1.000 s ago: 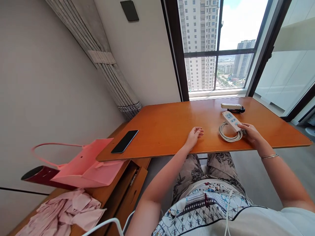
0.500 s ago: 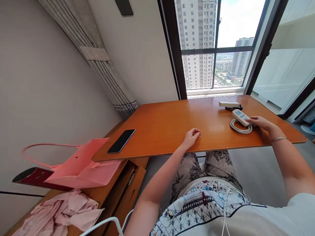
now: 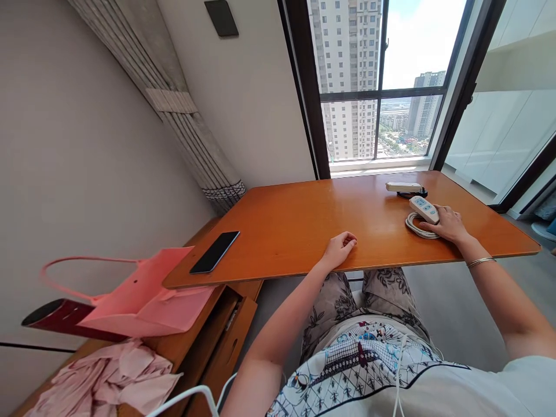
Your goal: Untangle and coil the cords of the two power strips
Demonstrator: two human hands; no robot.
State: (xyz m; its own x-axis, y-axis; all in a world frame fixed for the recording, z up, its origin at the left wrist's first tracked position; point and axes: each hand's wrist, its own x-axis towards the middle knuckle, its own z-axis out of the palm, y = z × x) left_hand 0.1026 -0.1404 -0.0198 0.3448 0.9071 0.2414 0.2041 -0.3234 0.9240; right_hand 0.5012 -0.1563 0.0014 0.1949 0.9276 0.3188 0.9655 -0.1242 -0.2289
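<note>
My right hand [image 3: 449, 225] grips a white power strip [image 3: 424, 208] near the right end of the table, its fingers behind the strip's right edge and its thumb low at the coil. The strip's white cord [image 3: 420, 233] lies coiled beneath and in front of it; part of the coil is hidden by the hand. Just beyond sits a second white power strip [image 3: 403, 187] with a black plug beside it. My left hand [image 3: 341, 250] rests on the table's front edge, its fingers loosely curled in with nothing visible in them.
The wooden table [image 3: 295, 226] spans the view. At its left end lies a black phone [image 3: 215, 252]. Below left, a pink bag [image 3: 147, 295], a dark red cylinder [image 3: 65, 315] and pink cloth [image 3: 108, 376] are on a wooden cabinet. A window [image 3: 377, 92] stands behind the table.
My right hand has shifted left and closer around the power strip, its thumb now at the coiled cord. The strip has turned slightly. My left hand has stayed nearly in place.
</note>
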